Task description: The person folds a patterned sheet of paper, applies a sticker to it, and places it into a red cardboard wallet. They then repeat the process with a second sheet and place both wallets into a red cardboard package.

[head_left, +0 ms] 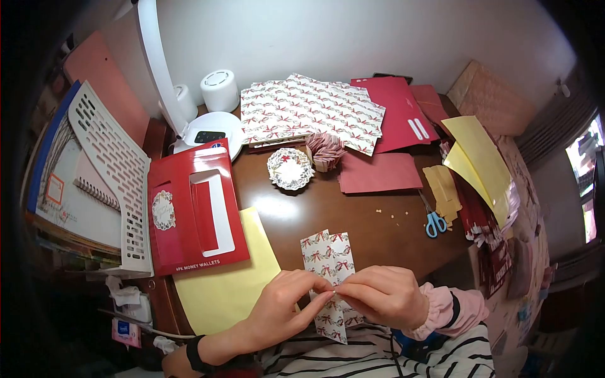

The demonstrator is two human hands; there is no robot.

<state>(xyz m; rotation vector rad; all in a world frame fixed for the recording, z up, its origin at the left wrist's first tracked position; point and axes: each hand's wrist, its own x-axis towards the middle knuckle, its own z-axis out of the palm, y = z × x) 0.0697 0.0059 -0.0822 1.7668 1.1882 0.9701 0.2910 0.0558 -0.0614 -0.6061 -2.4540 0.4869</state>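
A strip of folded white paper (341, 251) printed with red bows and green sprigs lies at the table's front edge, partly covered by my hands. My left hand (280, 302) reaches over it from the left, thumb and forefinger pinched together. From the right, my right hand (386, 295) pinches at the same spot, its fingertips almost touching the left ones. A tiny pale bit shows between the fingertips, too small to name. Left of the paper is a red money wallets package (217, 258), resting partly on a yellow sheet (255, 236).
Patterned sheets (309, 110) and red folders (394, 135) are stacked at the back. Round wreath-printed cards (290, 169) stand mid-table, near red envelopes (380, 173). Blue-handled scissors (435, 224) lie right, beside yellow scraps (443, 189). A white lamp (157, 69) rises at the back left.
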